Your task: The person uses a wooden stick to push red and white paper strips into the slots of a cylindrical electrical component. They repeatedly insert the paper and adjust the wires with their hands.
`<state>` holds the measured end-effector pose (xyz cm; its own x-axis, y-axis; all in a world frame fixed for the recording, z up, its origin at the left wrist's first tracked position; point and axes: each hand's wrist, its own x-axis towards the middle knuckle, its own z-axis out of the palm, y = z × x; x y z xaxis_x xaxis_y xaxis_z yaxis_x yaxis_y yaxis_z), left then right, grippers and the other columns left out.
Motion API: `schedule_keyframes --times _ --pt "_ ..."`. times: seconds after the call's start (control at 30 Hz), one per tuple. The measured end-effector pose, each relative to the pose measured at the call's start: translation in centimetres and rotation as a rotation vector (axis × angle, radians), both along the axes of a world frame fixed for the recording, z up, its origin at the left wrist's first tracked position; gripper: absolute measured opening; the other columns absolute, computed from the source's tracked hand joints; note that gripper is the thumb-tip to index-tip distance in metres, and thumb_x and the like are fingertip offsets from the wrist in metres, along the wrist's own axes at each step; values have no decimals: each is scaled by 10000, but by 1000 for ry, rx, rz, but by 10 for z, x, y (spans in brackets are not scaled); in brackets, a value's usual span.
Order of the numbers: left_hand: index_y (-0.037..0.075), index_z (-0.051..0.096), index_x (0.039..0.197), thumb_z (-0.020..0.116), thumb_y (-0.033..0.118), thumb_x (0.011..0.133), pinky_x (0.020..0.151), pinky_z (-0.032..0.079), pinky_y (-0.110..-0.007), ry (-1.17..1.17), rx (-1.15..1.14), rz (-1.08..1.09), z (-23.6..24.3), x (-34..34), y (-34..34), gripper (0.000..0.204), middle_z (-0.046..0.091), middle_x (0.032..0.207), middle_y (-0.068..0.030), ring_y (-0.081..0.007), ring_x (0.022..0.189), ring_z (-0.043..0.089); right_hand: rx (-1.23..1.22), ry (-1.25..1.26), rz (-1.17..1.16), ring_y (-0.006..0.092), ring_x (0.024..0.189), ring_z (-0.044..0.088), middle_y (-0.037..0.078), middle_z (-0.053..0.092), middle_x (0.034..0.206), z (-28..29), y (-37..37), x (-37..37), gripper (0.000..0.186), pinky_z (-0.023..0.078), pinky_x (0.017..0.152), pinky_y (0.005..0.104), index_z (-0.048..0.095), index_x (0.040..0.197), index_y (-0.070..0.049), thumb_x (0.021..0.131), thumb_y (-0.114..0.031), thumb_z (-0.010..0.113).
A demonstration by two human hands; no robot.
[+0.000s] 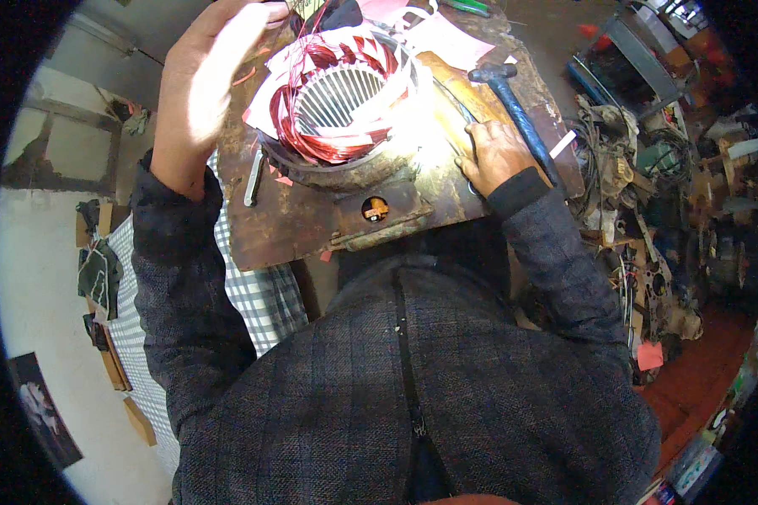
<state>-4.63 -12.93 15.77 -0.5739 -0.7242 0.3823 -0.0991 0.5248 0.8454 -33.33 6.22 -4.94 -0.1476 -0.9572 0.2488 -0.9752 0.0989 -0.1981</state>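
Observation:
A motor stator (337, 101) with red copper windings and white-pink insulating paper sits on a worn brown bench. My left hand (206, 80) is raised over its far left side, strongly lit. Its visible fingers are stretched out beside loose red wires; the top edge of the picture cuts part of the hand off. To the right of the stator, my right hand (499, 156) rests low on the bench, its fingers curled around the near end of a slim metal tool (453, 99). That tool lies along a yellowish wooden piece (472, 91).
A hammer with a dark blue handle (522, 122) lies right of my right hand. At the bench's left is a small pale-handled tool (253, 178). Pink paper (451, 38) lies behind the stator. A hole (375, 209) opens in the near bench top. Cluttered parts (648, 168) stand at right.

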Motion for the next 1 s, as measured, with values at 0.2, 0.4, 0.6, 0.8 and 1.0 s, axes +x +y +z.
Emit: schedule_keyframes --times 0.2,0.4,0.6,0.8,1.0 --pt "-88 480 1412 691 111 979 968 519 -294 -88 -59 0 18 -32 26 521 691 1225 -135 -166 1110 663 18 49 -2 365 1032 652 171 673 1043 4 -15 4 401 535 893 466 639 1031 -35 818 -340 789" --pt "-86 502 1354 699 62 960 940 538 -287 78 116 -103 17 -49 19 465 677 1175 -132 -156 1061 665 -259 97 -42 394 1017 653 205 662 1064 4 -10 -23 465 542 880 487 652 1104 -19 818 -356 794" --pt "-44 593 1317 650 116 1016 968 530 -285 -188 31 -29 5 -38 -3 345 703 1168 -96 -143 1078 668 36 62 -132 395 1093 626 214 662 1145 -6 -19 -44 451 532 951 480 639 1223 -10 814 -174 735" --pt "-22 660 1197 687 88 997 950 540 -271 -66 118 -47 0 -32 -10 230 697 1125 -60 -119 1034 662 110 26 -176 424 1078 646 248 671 1127 -7 -35 -54 364 530 943 509 650 1171 11 848 -152 612" --pt "-19 664 1194 745 117 958 907 524 -252 -210 -24 -33 4 -36 -1 284 704 1077 -39 -97 994 654 104 -59 -137 450 991 685 286 681 1149 -12 -42 -76 358 547 908 529 658 1156 32 885 -182 563"
